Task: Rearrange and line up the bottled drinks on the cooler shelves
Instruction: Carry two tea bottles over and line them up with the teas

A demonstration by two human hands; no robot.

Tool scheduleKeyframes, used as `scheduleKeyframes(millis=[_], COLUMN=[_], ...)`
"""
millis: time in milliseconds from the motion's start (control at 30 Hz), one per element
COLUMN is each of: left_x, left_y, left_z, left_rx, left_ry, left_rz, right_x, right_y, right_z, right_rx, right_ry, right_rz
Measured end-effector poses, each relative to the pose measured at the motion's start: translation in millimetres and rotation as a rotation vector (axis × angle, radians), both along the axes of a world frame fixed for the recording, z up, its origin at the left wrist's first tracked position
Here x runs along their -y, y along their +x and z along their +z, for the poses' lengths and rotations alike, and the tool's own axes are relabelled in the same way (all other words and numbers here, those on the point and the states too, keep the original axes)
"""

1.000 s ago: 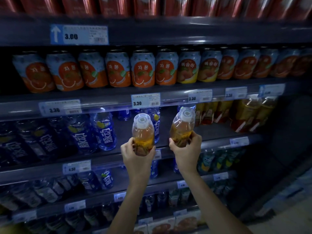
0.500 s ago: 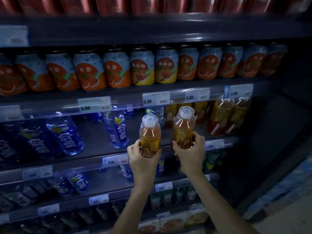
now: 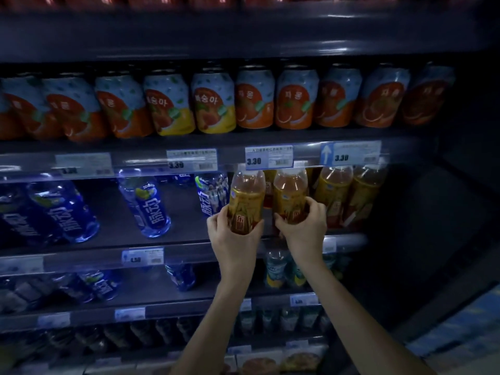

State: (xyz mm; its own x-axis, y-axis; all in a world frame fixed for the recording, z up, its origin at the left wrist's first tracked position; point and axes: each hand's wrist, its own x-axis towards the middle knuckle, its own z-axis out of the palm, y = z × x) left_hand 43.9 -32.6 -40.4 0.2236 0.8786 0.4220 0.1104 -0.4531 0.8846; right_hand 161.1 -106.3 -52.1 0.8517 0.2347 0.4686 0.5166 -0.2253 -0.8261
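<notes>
My left hand grips an amber tea bottle with a gold label by its lower half. My right hand holds a second amber tea bottle just to its right. Both bottles stand upright at the front of the middle shelf, their caps hidden behind the price rail above. Two more tea bottles of the same kind stand close to the right of them. Blue drink bottles stand spaced out to the left on the same shelf.
Orange and yellow fruit cans fill the shelf above. Price tags line the rails. Lower shelves hold more blue bottles and dark drinks. The cooler's dark side wall is at the right.
Both hands have carried their tea bottles forward and to the right, in under the price rail on the middle shelf, next to the other tea bottles. The view has shifted right.
</notes>
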Motion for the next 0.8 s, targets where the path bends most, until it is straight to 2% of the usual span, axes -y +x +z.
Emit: scheduleKeyframes(millis=[267, 533, 800], left_x=[-1.6, -10.0, -10.2], left_y=[36.6, 54.5, 62.2], left_z=[4.0, -4.6, -14.6], left_rx=[0.021, 0.004, 0.016], left_ry=[-0.081, -0.069, -0.114], left_rz=[0.073, 0.100, 0.024], right_x=[-6.6, -21.1, -22.3], right_y=[12.2, 13.3, 7.2], right_z=[-1.1, -3.4, -12.0], right_rx=[-0.040, -0.063, -0.030], right_ry=[0.026, -0.006, -0.016], right_rz=[0.000, -0.024, -0.055])
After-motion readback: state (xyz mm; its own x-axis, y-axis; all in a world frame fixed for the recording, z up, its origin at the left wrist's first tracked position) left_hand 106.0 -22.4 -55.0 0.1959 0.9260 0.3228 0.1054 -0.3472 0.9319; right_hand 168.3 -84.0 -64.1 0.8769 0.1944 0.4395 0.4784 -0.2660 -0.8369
